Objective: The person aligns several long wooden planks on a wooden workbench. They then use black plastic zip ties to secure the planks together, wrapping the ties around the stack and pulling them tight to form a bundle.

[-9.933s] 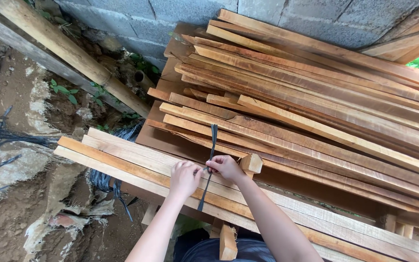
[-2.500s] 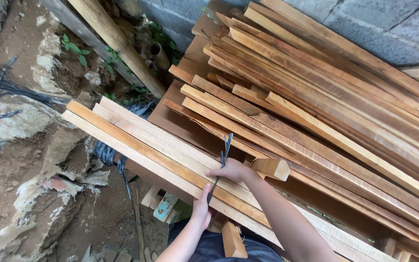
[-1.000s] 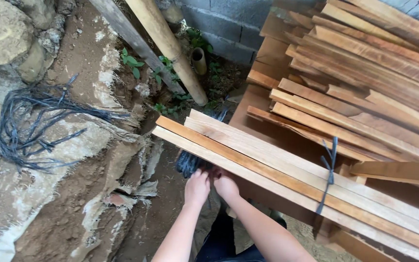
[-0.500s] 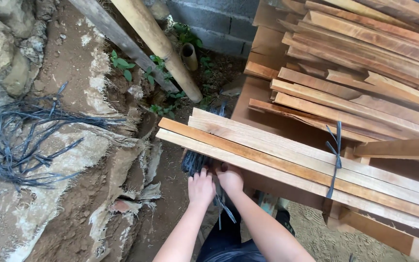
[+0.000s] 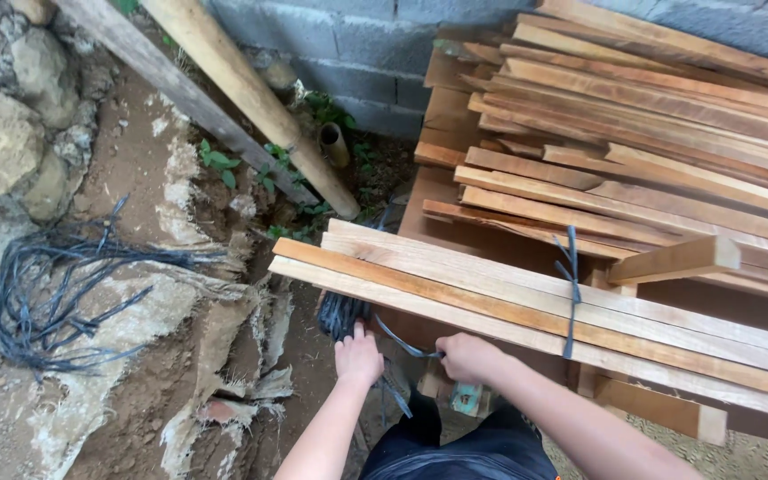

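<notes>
A bundle of long wooden planks (image 5: 455, 289) lies across the front of a larger timber stack, bound by a knotted dark strap (image 5: 569, 284). Just below the bundle's left end hangs a bunch of dark plastic straps (image 5: 341, 313). My left hand (image 5: 358, 356) rests against this bunch with its fingers curled. My right hand (image 5: 466, 356) is closed on one dark strap (image 5: 402, 342) that runs from the bunch toward it. Both hands sit under the bundle's front edge.
A big stack of planks (image 5: 651, 133) leans toward a grey block wall (image 5: 357, 53). Two round poles (image 5: 242, 89) slant across the dirt at left. A tangle of dark straps (image 5: 55, 284) lies on rocks and soil. A short block (image 5: 673, 258) sits on the bundle.
My hands left the knotted strap on the bundle and moved left to its end. They now work below the planks at the hanging straps, and my right hand has pulled one out.
</notes>
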